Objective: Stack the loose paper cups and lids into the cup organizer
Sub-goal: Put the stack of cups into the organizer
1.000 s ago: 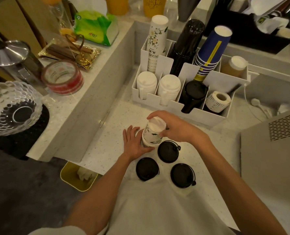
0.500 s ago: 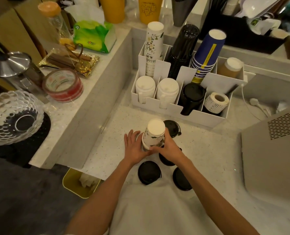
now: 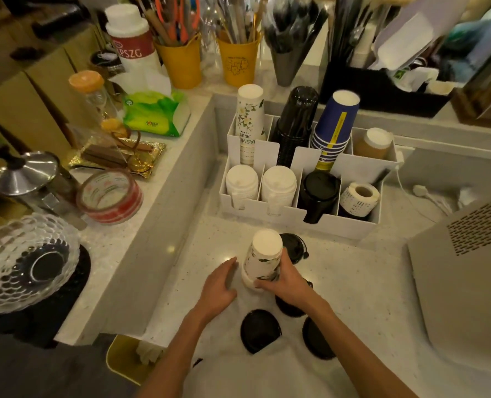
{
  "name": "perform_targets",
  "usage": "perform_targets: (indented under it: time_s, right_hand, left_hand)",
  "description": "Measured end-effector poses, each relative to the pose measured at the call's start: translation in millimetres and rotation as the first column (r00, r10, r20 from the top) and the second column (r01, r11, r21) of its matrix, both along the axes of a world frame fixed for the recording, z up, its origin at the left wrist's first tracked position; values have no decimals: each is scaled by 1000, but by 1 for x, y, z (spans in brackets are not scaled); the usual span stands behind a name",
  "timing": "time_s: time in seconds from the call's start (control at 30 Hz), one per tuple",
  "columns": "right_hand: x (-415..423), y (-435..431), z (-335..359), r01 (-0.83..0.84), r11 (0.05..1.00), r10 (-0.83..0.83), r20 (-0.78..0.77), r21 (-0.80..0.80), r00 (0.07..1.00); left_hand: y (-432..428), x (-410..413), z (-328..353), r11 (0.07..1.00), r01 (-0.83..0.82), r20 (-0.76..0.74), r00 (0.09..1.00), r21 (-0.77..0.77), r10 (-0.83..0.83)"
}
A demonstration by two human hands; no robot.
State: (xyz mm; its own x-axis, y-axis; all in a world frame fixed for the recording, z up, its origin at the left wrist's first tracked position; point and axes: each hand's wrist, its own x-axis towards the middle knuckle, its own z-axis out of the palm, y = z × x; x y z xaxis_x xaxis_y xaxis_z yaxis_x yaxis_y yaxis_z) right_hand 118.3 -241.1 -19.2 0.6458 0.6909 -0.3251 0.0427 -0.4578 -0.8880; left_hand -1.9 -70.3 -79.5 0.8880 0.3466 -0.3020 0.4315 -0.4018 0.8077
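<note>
Where lids (image 3: 260, 330) lie: speckled counter (image 3: 362, 282).

At your left edge sits a clear bubbled glass bowl (image 3: 23, 259), with a roll of red-printed tape (image 3: 110, 195) beside it, a green tissue pack (image 3: 156, 114) further up, and two yellow utensil pots (image 3: 182, 63) along the top.

"JASMI" on floral cup stack (image 3: 249, 124); "PSZG" on white bottle (image 3: 131, 38).
</note>
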Motion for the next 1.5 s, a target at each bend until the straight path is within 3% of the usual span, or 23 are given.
perform_targets:
  time_s: [0.1,0.2,0.33,0.47,0.6,0.77,1.0,1.13,1.37,1.5]
  right_hand:
    - [20,1,29,15,1000,-15,-18,21,1000]
    - [53,17,77,38,997,-40,30,69,999]
    - [106,54,168,39,987,-56,111,155,992]
    - [154,100,251,65,965,-125,228,255,965]
    - [194,149,288,135,942,-233,308,307,922]
    - [225,199,282,219,962,-265,375,162,888]
    - [235,227,235,323,944,-330,242,69,913]
    - [230,222,210,353,934,-356,146,52,923]
    - [224,213,193,352,930,-367,203,107,908]
    - [225,210,191,315,946,-323,221,70,920]
  left_hand:
    - [28,21,23,952,-183,2,982,-244,189]
    - [54,64,58,913,-319,68,936,-256,346]
    - [78,126,90,895,-299,144,922,-330,361]
    - [87,166,89,783,-344,152,864,-518,481]
    - [87,174,68,707,-425,139,796,-565,589]
    - [89,176,62,729,-443,158,790,-521,593]
    - [96,181,60,737,-496,146,776,-460,614]
    - [96,179,61,755,-483,152,790,-443,594]
    - [89,179,62,804,-535,106,812,-262,574]
    - [92,178,64,820,-511,117,826,-259,552]
